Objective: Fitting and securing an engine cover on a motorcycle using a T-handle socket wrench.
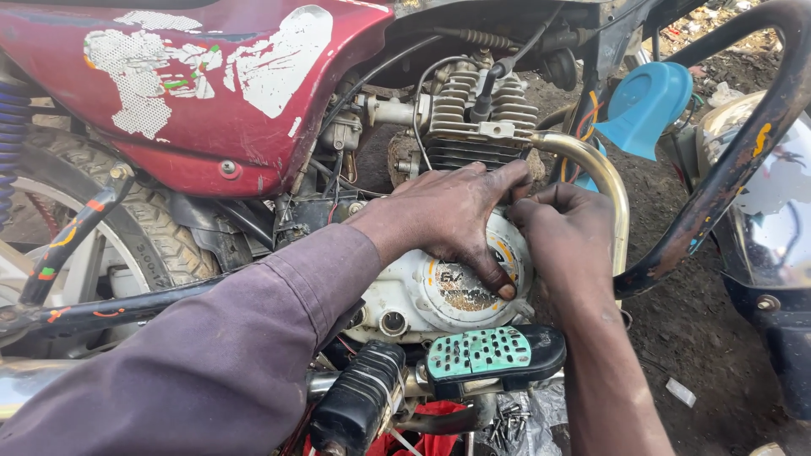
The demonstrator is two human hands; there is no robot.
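I see a round engine side cover (448, 291) at the centre of the frame, low on a motorcycle engine. It is off-white, dirty, with a worn circular decal whose yellow ring is partly scraped away. Above it sits the finned cylinder (473, 118); a brass-coloured exhaust pipe (604, 181) curves down along its right edge.

My left hand (456, 215) lies flat and spread over the upper half of the cover, palm down, thumb pressed on the decal near the lower right rim, forefinger reaching toward the upper right. It grips nothing; it only bears on the cover.

My right hand (566, 232) is just right of the cover, between it and the exhaust pipe, fingers curled inward at the cover's upper right edge and touching the left forefinger. I cannot tell whether it holds anything.

Below the cover, a green-padded foot pedal (490, 350) and a black ribbed footrest (363, 397) project toward the bottom of the frame. A maroon fuel tank (211, 84) fills the upper left.
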